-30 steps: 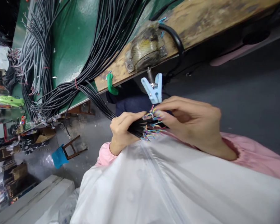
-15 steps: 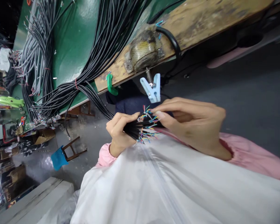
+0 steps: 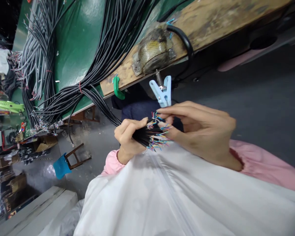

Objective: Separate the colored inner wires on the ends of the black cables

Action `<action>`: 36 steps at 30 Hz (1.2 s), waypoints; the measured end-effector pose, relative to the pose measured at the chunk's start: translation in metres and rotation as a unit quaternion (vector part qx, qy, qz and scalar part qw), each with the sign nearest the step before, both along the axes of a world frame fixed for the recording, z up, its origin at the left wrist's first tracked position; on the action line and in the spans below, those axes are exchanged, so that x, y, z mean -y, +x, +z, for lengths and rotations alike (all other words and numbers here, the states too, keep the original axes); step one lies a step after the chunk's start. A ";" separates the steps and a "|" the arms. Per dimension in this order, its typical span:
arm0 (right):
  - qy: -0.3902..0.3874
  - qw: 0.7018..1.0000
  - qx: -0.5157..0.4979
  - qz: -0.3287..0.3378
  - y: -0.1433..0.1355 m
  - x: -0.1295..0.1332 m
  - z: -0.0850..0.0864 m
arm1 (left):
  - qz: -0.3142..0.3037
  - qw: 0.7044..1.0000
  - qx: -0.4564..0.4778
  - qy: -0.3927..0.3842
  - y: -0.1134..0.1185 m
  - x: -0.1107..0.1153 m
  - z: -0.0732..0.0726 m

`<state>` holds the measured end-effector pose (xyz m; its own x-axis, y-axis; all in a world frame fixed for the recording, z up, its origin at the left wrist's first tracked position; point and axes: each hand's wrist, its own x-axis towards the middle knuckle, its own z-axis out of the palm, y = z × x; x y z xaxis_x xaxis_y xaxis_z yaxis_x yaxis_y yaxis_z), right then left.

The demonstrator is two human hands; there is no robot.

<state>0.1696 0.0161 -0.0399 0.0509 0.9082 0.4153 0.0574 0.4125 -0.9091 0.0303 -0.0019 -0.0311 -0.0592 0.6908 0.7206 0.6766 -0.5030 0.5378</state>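
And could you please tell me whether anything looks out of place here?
A light blue clothes peg sits at the metal shaft of the grimy motor, an unusual spot for one. Also, a single black cable dangles past the edge of the green table, apart from the bundles. I see no clear damage.

1. The black cables (image 3: 141,135) are skinny and bunched up, reaching out past the green table's (image 3: 76,42) edge.
2. Their little wires (image 3: 159,141) (so many colors!) poke out in messy tufts.
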 end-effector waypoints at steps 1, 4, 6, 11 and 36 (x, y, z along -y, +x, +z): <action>0.003 1.000 0.002 0.001 -0.001 0.000 0.000 | -0.002 1.000 -0.013 0.001 0.000 0.000 -0.001; 0.027 1.000 0.010 -0.008 -0.001 -0.002 -0.002 | -0.014 1.000 -0.027 0.002 -0.002 -0.001 -0.003; 0.041 0.999 0.031 -0.005 0.003 -0.004 -0.002 | -0.039 0.999 -0.025 -0.002 -0.006 0.000 -0.004; 0.073 0.988 0.129 0.038 0.021 -0.008 -0.001 | -0.134 0.984 -0.047 -0.108 -0.021 0.005 0.003; -0.153 0.949 0.043 0.271 0.027 -0.024 -0.005 | -0.140 0.976 -0.003 -0.168 -0.035 0.005 -0.001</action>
